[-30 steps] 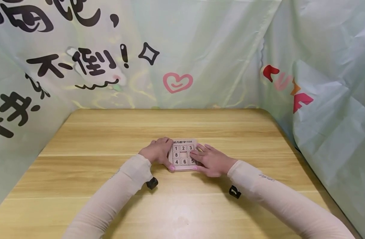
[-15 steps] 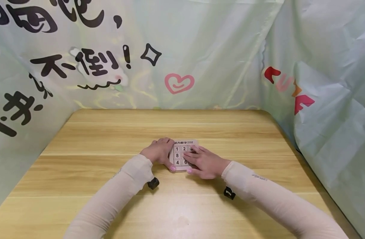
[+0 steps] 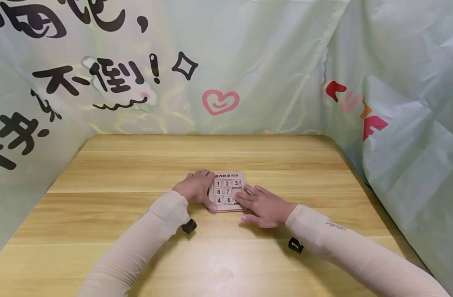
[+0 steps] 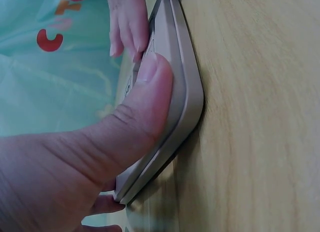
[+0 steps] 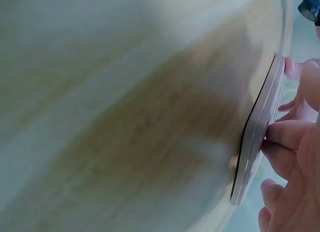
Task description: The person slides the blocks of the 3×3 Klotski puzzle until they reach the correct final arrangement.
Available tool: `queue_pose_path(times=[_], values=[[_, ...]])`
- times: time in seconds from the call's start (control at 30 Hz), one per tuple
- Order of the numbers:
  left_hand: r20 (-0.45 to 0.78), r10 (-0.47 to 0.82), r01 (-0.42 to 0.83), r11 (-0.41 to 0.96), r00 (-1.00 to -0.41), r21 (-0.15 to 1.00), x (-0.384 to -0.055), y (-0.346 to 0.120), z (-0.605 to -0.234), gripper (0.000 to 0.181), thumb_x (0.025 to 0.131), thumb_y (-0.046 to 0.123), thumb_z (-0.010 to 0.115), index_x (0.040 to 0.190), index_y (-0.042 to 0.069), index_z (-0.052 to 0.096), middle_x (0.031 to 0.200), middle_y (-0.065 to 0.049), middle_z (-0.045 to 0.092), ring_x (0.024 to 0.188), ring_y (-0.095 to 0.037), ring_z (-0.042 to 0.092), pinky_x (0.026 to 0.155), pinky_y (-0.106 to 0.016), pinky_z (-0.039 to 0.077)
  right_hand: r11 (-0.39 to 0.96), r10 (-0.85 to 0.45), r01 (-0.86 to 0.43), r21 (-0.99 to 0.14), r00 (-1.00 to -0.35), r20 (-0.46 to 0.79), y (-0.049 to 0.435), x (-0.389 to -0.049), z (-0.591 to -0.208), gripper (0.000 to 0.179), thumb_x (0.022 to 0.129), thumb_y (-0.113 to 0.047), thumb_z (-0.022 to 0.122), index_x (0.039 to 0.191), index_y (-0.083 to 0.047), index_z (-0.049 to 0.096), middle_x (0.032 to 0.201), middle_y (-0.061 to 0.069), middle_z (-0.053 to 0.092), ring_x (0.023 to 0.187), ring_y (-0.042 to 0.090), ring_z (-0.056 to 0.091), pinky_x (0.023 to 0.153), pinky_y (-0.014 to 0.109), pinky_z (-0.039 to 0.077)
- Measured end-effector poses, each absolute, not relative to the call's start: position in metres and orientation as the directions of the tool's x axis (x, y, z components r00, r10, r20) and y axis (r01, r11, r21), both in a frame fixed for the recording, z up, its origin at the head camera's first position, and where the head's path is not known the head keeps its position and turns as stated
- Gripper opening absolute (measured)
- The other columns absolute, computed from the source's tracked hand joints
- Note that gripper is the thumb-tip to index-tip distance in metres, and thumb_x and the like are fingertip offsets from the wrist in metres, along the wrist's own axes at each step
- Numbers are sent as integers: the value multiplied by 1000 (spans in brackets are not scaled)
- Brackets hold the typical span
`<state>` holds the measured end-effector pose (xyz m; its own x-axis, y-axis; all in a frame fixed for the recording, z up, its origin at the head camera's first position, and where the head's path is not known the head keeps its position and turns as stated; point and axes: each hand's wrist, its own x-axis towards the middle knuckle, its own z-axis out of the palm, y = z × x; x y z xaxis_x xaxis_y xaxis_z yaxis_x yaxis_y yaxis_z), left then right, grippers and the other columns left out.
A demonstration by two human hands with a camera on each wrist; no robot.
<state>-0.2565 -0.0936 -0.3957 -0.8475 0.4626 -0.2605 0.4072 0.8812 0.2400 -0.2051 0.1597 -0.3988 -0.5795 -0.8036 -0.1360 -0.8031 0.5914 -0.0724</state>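
A flat, pale number sliding puzzle [image 3: 228, 176] lies on the wooden table. Its tiles read 1, 2, 3 on top, then 8 and 7 [image 3: 228, 192] with a gap at the right, then 4 and 6; fingers cover the lower right spot. My left hand [image 3: 196, 187] grips the puzzle's left side, thumb at the near corner and fingers at the far one. In the left wrist view the thumb [image 4: 135, 109] presses on the frame. With fingers extended, my right hand [image 3: 265, 206] touches the right column. The right wrist view shows those fingertips [image 5: 275, 134] over the puzzle's edge.
The wooden table [image 3: 111, 165] stretches around the puzzle on all sides. A pale green printed curtain [image 3: 278, 82] hangs behind the table and along both sides. Each wrist wears a small black camera mount, such as the right one [image 3: 295, 245].
The right fingers slid left across the puzzle, then drew back right. The 7 tile now fills the middle spot, and the gap shows at the right of that row. The left hand keeps its hold.
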Motion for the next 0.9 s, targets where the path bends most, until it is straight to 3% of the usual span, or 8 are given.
queue_pose_path(times=[0.37,0.67,0.9], values=[[-250,463,407,880,-850,246,-256,-95,-397,109,52,61,86,136,6,45,139,-14,46,129,-32,41,110,-47,29,625,-778,-779,-59,-615,-126,151,-224,-403,61,103,-45,37,147,-3,40,152,12,36,142,40,19,115,55,17],[-256,463,406,880,-849,245,-256,-95,-396,110,53,61,86,138,6,43,140,-14,45,130,-33,41,111,-50,28,558,-827,-826,-80,-546,-130,140,-206,-401,62,101,-46,41,147,-5,40,150,10,39,143,38,20,115,53,17],[-262,462,402,881,-847,251,-257,-95,-396,110,53,61,86,138,7,43,141,-14,44,131,-33,40,111,-51,27,573,-816,-817,-63,-561,-138,144,-203,-402,62,101,-48,39,148,-7,40,151,7,38,144,35,19,116,51,16]])
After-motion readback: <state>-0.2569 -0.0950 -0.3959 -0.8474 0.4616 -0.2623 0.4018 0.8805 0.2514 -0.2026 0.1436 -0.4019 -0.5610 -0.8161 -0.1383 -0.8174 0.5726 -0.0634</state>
